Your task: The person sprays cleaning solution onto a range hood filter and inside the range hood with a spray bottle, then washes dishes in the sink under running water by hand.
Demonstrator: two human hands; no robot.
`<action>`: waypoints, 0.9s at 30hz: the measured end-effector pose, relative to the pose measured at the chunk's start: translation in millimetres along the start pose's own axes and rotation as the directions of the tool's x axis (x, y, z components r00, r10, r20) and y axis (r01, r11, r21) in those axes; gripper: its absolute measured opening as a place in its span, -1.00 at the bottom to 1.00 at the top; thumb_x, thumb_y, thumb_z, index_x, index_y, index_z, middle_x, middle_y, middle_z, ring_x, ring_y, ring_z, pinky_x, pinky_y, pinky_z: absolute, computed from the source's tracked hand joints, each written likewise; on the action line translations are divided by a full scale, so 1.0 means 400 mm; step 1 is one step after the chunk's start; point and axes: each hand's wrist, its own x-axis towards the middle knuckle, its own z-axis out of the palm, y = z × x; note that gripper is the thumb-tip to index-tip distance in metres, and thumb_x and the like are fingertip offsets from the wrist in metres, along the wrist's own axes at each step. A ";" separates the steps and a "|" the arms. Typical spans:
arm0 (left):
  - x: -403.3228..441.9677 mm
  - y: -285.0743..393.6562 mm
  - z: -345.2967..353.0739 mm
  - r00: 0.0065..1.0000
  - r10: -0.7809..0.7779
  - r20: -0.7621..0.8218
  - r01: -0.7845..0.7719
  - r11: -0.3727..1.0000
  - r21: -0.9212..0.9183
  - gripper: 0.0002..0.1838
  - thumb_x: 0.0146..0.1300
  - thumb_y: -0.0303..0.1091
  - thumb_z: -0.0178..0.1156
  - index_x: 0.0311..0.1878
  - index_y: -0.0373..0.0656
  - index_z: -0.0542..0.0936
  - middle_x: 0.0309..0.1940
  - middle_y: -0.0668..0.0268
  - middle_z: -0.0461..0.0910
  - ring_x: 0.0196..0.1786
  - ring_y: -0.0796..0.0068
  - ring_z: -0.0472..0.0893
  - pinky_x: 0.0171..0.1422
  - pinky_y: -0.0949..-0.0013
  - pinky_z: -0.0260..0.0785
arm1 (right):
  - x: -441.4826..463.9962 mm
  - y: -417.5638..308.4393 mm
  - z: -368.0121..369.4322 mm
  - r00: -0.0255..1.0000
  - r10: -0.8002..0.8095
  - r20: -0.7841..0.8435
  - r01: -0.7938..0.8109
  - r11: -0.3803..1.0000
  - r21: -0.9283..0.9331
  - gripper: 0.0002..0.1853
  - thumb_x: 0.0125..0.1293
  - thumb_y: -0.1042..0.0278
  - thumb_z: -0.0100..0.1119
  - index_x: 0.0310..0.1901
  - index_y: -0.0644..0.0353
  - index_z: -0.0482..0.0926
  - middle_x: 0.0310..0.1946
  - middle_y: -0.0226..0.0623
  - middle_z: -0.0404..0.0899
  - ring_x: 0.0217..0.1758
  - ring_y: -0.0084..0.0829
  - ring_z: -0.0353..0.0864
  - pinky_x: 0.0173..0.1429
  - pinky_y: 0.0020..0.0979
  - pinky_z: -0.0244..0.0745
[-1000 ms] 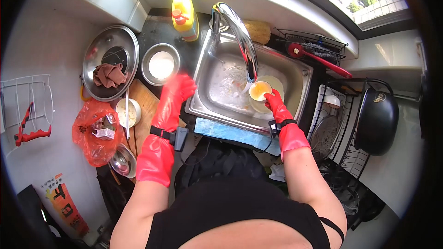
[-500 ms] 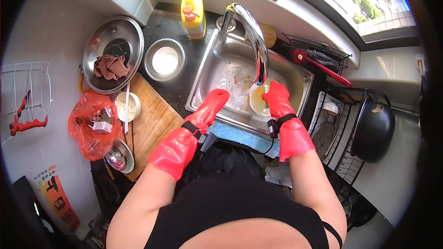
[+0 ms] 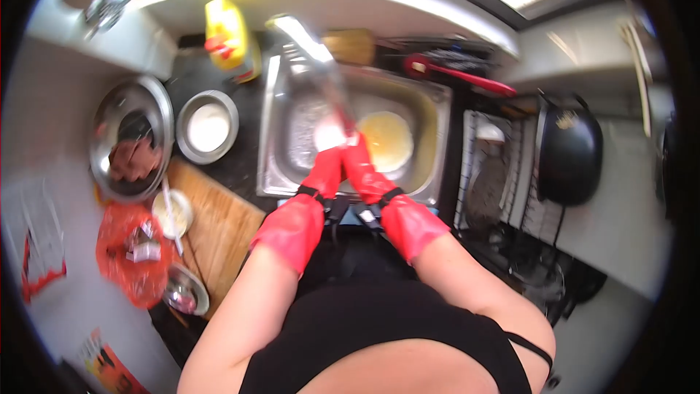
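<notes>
Both my hands wear red rubber gloves and meet over the sink, beneath the chrome tap. My left hand is closed at the lower edge of a small white round thing, too blurred to name. Close beside it, my right hand reaches up toward the tap's end, its fingers smeared by motion. To the right of my hands, a round bowl with yellowish liquid rests in the sink, touched by neither hand. Water and foam cover part of the basin's left side.
Left of the sink stand a metal bowl, a yellow bottle, a pan lid and a cutting board. A red plastic bag lies farther left. At right are a dish rack and a black pan.
My hands have come together under the tap. My right hand has left the bowl of yellowish liquid and moved left. A white round thing now shows at my hands. The camera view has shifted.
</notes>
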 end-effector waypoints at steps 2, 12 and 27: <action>-0.024 0.022 -0.010 1.000 -0.009 -0.027 0.012 0.994 0.105 -0.63 0.24 -0.32 0.30 0.03 -0.38 0.63 -0.15 0.12 0.70 -0.14 0.27 0.71 -0.17 0.22 0.60 | -0.004 0.020 -0.004 0.998 0.015 -0.058 -0.013 0.999 0.040 -0.44 0.24 0.37 0.23 0.30 0.21 0.42 0.01 -0.07 0.63 0.11 -0.11 0.61 0.07 -0.13 0.63; -0.128 0.185 0.057 0.511 0.570 0.644 -0.507 -0.405 0.761 -0.56 0.13 -0.35 0.33 0.11 -0.24 0.64 0.09 -0.05 0.65 0.09 -0.06 0.65 0.14 0.06 0.51 | -0.081 -0.212 -0.084 0.938 0.345 0.029 -0.345 0.939 0.001 -0.39 0.23 0.41 0.02 0.37 0.33 0.33 -0.07 0.07 0.65 -0.28 -0.16 0.72 -0.29 -0.24 0.63; 0.010 0.119 -0.072 0.933 0.019 0.358 -0.236 0.785 0.573 -0.59 0.31 -0.28 0.36 0.16 -0.25 0.61 -0.09 0.27 0.72 -0.11 0.37 0.68 0.03 0.20 0.52 | -0.144 -0.160 0.035 0.999 -0.049 -0.020 0.018 0.679 -0.734 -0.50 0.29 0.04 0.16 0.28 -0.19 0.60 0.38 -0.07 0.46 0.55 0.09 0.22 0.51 0.06 0.22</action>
